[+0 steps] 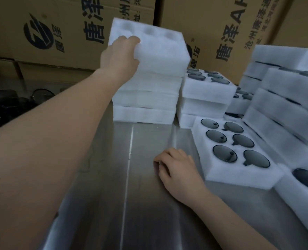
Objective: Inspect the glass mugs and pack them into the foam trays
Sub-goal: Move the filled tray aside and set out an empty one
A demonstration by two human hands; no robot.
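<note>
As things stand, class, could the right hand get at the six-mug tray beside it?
Probably yes. The right hand rests on the table holding nothing, just left of the six-mug tray, with only bare steel between. The left hand grips the top tray, well clear.

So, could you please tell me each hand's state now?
Left hand: grips the top empty foam tray.
Right hand: loosely curled on steel table, empty.

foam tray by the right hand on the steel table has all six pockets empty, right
Not empty. The head view shows the foam tray by the right hand on the steel table with all six pockets filled, a dark glass mug in each.
</note>
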